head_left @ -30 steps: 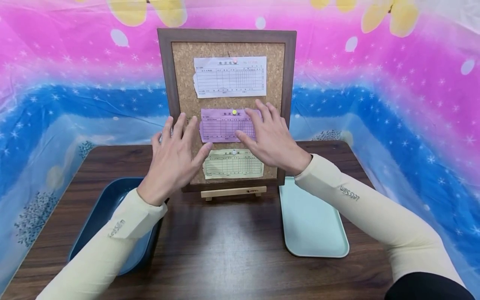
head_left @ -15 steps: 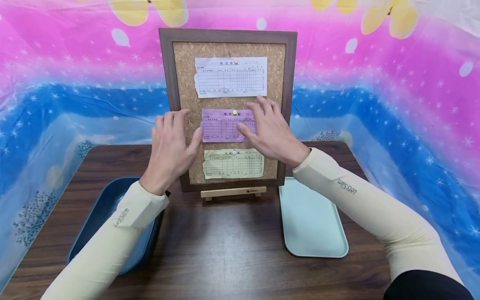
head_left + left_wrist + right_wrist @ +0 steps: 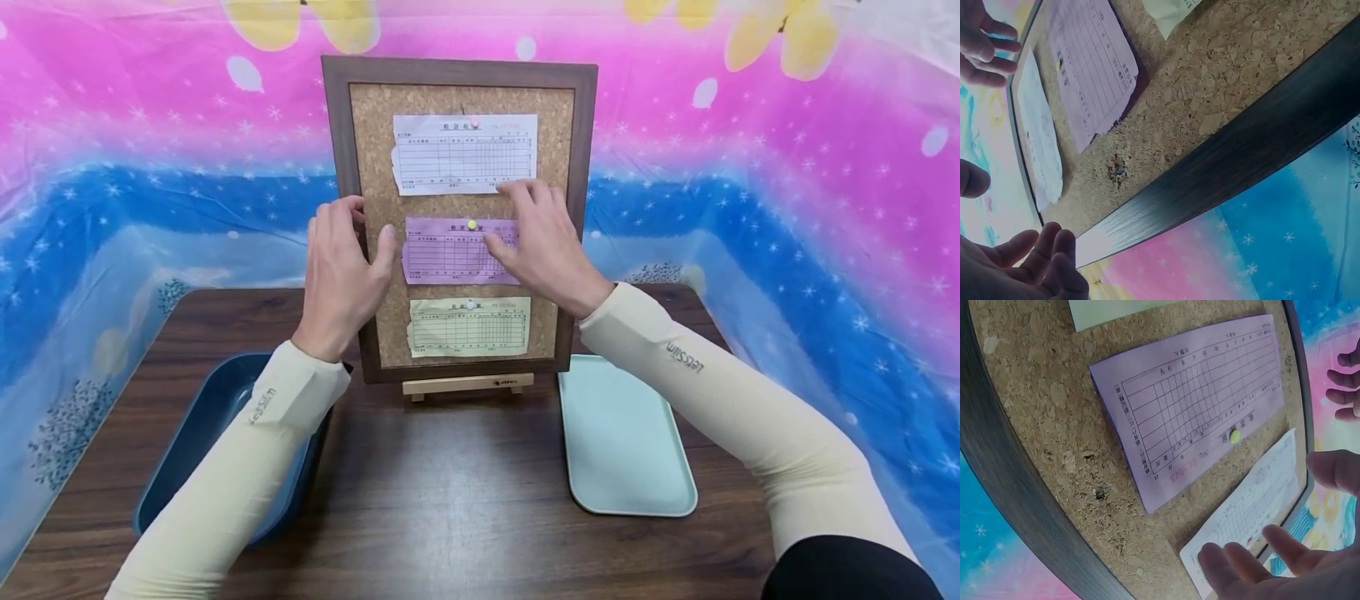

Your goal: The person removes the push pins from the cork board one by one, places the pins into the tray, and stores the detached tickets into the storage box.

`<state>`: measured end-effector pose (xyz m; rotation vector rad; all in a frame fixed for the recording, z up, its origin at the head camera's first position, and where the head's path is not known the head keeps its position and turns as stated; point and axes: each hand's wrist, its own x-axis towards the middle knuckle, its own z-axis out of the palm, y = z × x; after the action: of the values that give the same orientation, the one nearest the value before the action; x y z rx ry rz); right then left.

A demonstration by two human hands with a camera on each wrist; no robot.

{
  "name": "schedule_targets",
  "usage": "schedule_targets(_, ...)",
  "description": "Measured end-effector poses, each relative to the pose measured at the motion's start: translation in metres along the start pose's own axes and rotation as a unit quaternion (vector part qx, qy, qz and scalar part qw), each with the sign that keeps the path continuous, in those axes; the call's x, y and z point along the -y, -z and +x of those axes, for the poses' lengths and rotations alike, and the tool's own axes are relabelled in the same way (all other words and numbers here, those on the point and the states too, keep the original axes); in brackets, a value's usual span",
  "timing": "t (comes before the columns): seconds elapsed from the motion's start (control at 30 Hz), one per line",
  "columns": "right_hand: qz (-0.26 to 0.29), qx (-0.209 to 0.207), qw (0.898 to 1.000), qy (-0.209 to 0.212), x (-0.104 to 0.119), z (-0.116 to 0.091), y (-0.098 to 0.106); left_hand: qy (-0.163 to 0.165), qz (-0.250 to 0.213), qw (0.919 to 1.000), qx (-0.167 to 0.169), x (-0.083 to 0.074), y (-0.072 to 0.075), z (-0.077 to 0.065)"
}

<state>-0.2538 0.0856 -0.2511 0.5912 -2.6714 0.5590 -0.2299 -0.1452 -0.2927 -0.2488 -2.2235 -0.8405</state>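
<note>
Step in hand looks like a reach to the corkboard [image 3: 384, 325], upright on a wooden stand [image 3: 465, 386] on the counter [image 3: 450, 500]: left hand [image 3: 336, 271] at the left side of the frame [image 3: 342, 125], right hand [image 3: 547, 250] before the purple slip's [image 3: 442, 260] right end, thumb and fingers apart on both, neither clamped on anything, contact can't be told. Purple slip hangs mid-board on a yellow pushpin [image 3: 472, 225], between white slip [image 3: 435, 158] above and pale green slip [image 3: 465, 337] below. Next move probably calls for left steadying the frame, right fingertips closing gently on slip or pin
</note>
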Motion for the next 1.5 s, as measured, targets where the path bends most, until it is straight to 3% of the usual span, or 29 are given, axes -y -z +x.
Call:
schedule_targets(0.3,0.029,-0.028,0.999,-0.001,-0.001,0.017,0.002,-0.001,0.016,0.9998,-0.006,0.001,-0.008,0.015)
schedule_targets(0.73,0.03,-0.068,0.997,0.008,0.002,0.045,0.004,0.03,-0.056,0.9979,0.015,-0.003,-0.016,0.032)
schedule_targets(0.9,0.027,-0.05,0.998,-0.009,0.005,0.058,0.008,0.034,-0.038,0.9987,-0.005,-0.004,-0.019,0.039)
schedule_targets(1.07,0.025,-0.05,0.998,-0.018,0.008,0.072,0.011,0.064,-0.009,0.9976,-0.023,-0.007,-0.024,0.05)
schedule_targets(1.27,0.027,-0.047,0.998,-0.027,0.011,0.083,0.014,0.095,0.015,0.9951,-0.023,-0.011,-0.029,0.059)
schedule_targets(1.5,0.023,-0.049,0.998,-0.029,0.016,0.092,0.018,0.108,0.031,0.9936,-0.015,-0.016,-0.031,0.069)
